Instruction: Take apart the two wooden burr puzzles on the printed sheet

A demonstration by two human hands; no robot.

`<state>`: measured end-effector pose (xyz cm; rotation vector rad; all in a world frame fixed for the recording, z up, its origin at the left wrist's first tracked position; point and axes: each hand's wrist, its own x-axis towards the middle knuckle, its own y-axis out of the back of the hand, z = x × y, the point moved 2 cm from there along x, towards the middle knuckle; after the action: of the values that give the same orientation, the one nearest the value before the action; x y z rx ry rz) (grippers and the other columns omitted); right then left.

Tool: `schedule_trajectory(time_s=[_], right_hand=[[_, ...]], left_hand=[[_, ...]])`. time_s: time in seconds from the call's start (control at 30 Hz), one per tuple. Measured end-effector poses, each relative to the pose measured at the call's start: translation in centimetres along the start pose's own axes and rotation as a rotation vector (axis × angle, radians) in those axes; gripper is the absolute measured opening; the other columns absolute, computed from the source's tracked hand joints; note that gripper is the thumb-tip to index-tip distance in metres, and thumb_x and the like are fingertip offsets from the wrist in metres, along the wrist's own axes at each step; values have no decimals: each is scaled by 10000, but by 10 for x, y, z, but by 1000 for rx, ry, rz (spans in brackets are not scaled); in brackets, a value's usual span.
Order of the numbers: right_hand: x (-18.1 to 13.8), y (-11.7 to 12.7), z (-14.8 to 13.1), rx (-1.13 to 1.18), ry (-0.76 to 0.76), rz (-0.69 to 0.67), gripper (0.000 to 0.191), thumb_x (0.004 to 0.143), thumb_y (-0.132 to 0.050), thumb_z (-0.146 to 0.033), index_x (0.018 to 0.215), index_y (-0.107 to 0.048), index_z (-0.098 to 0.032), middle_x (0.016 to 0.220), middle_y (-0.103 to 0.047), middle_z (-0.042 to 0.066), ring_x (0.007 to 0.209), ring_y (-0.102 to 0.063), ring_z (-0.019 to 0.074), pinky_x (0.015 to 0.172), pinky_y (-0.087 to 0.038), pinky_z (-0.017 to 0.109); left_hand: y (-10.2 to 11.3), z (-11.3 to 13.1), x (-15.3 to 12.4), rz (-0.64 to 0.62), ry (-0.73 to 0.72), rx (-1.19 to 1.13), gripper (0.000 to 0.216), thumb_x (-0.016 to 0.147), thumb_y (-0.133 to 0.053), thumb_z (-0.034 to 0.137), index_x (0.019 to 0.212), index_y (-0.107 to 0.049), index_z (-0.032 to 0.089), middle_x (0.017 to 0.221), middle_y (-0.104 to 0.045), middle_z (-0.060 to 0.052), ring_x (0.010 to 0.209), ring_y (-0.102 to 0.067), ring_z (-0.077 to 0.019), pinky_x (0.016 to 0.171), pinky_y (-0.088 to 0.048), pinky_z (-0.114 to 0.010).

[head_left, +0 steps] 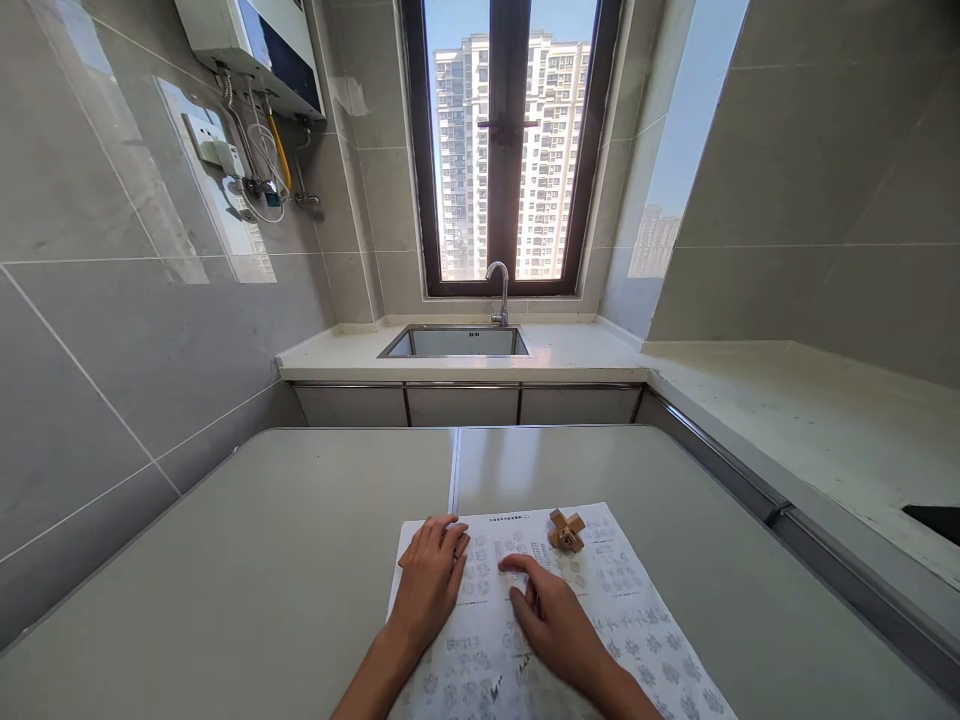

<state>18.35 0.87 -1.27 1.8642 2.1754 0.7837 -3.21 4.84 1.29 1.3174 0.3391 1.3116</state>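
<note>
A printed instruction sheet (622,600) covered with small diagrams lies flat on the table. On its left edge rests my left hand (433,560), palm down, fingers bent over a wooden puzzle piece (462,546) that it mostly hides. My right hand (551,610) is over the middle of the sheet. Its index finger is stretched towards the print, the thumb is apart, and the other fingers are curled under; I see nothing held there. An assembled wooden burr puzzle (566,531) stands on the sheet's upper right, beyond my right hand and apart from it.
The pale table (225,580) has a seam down its middle. Behind it are a counter (337,352) with a sink (454,343), a faucet (501,290) and a window (510,150). Another counter (825,420) runs along the right, and a water heater (255,50) hangs upper left.
</note>
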Motion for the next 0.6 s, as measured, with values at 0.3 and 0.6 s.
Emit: schedule_trajectory(time_s=[0.3, 0.6], right_hand=[[0, 1, -3, -16, 43, 1, 246, 973, -488, -280, 1087, -691, -200, 790, -679, 15, 635, -578, 183, 645, -445, 283], [2, 0, 0, 10, 27, 8, 222, 962, -496, -237, 910, -710, -207, 801, -717, 27, 689, -595, 194, 657, -421, 278]], left_hand=[[3, 31, -4, -165, -144, -176, 277, 995, -474, 165, 1203, -624, 270, 981, -718, -41, 880, -701, -225, 784, -535, -345], [-11, 42, -15, -360, -206, -184, 251, 966, -484, 177, 1175, -608, 241, 729, -726, 3, 667, -722, -209, 596, -456, -274]])
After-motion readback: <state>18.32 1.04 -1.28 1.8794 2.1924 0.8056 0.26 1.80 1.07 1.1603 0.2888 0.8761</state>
